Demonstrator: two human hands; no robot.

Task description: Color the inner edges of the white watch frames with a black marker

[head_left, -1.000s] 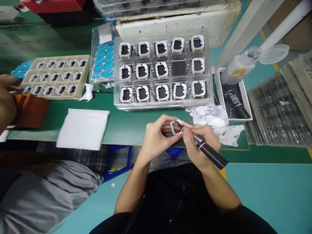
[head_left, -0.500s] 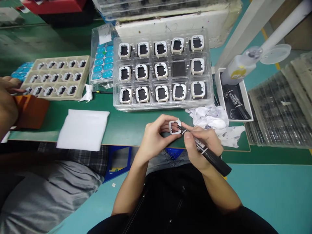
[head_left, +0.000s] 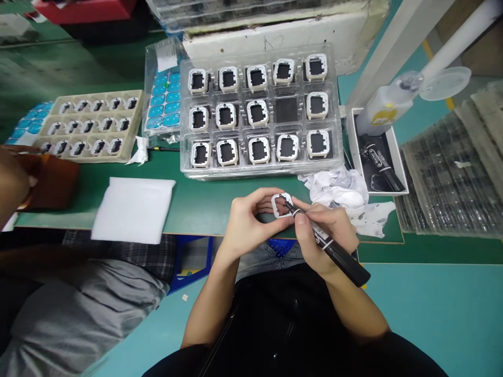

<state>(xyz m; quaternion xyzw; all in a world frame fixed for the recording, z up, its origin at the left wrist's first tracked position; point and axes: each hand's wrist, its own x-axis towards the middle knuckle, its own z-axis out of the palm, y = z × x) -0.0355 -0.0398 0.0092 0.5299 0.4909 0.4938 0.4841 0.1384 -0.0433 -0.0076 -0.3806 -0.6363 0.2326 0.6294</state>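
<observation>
Between the thumb and fingers of my left hand (head_left: 251, 222) is a small white watch-case frame (head_left: 276, 206), squarish with rounded corners and an open centre. My right hand (head_left: 328, 230) grips a thick black marker pen (head_left: 340, 256) like a writing tool, its tip at the right inner edge of the frame. Whether the tip touches the frame I cannot tell. Beyond my hands lies a clear plastic tray (head_left: 239, 170) with rows of similar white frames over dark squares; one pocket in the middle row shows only its dark square.
Right of the tray lie crumpled stained cloths (head_left: 338, 188) and a white box (head_left: 403, 178) with a bottle (head_left: 383, 110) and another marker. White foam sheets (head_left: 133, 209), a beige tray (head_left: 137, 112) of parts and an orange block (head_left: 55, 180) are leftward, beside a co-worker's arm (head_left: 13, 178).
My hands keep nearly the same pose, with the marker and frame shifted very slightly. At the left, the co-worker's hand has moved down and toward the orange block.
</observation>
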